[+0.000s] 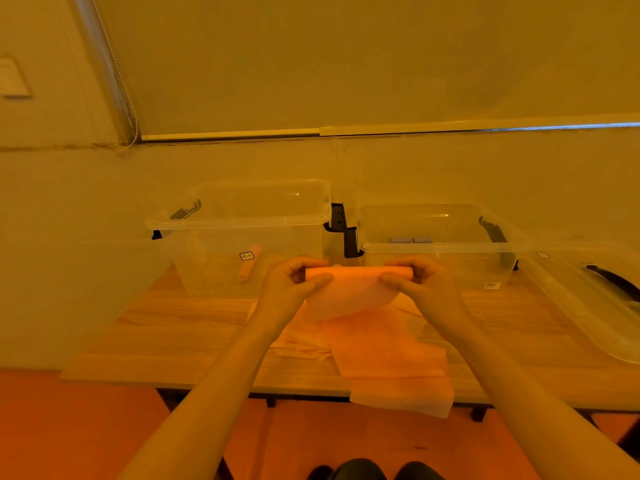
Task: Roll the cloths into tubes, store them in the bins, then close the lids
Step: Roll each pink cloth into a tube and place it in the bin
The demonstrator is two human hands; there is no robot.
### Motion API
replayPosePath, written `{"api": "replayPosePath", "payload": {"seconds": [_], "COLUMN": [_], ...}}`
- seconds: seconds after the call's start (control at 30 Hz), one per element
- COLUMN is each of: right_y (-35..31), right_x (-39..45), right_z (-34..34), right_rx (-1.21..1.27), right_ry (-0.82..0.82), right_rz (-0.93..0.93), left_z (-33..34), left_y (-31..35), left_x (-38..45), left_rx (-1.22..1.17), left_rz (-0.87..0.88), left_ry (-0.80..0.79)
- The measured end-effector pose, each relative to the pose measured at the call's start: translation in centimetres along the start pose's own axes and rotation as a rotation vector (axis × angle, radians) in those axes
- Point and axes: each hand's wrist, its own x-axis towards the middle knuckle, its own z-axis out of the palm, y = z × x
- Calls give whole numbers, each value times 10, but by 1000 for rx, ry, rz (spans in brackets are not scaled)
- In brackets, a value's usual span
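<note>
In the head view, a partly rolled orange cloth (356, 285) is held up above the wooden table (173, 334), just in front of the two clear bins. The roll's left end is pinched by the left hand (294, 282), its right end by the right hand (420, 282), fingers curled over the tube, thumbs beneath. The unrolled tail hangs toward the near table edge. More cloths (304, 344) lie flat underneath. A rolled cloth (248, 263) is seen inside the left bin (242, 220); grey rolls (412, 240) sit in the right bin (440, 247). A lid (595, 306) rests at far right.
</note>
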Motion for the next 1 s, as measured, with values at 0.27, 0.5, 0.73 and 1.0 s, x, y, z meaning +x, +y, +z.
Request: {"api": "replayPosePath", "payload": {"seconds": [0.27,0.5,0.73,1.0], "right_y": [4,5,3,9], "right_x": [-1,-1,-2,0], "right_z": [1,-3,1,0], "right_rx": [97,137,13,-47], "right_ry": [-12,-88,-24,20], "right_rz": [48,79,-26,-8], "left_z": [-3,-8,-6,-4], "left_y": [-8,-12,-2,2], "left_x": [2,3,-3,-6], "left_rx": [-15,-4,-68,5], "left_rz": [51,4,-40,-13], "left_ry": [47,50,82,48]}}
